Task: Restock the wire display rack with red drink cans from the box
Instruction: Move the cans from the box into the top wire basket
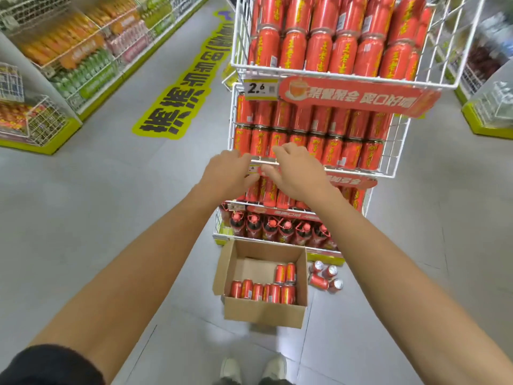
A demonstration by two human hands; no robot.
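Both hands, left hand (227,173) and right hand (298,173), rest empty, fingers loosely curled, at the nearly full wire rack (394,151), while below them the box (263,312) holds several red cans (262,291).

We see a grey tiled floor (111,204) with a yellow sticker (183,87) carrying black characters. Shelves (83,45) of colourful drinks stand at left, more shelves (483,65) at right.
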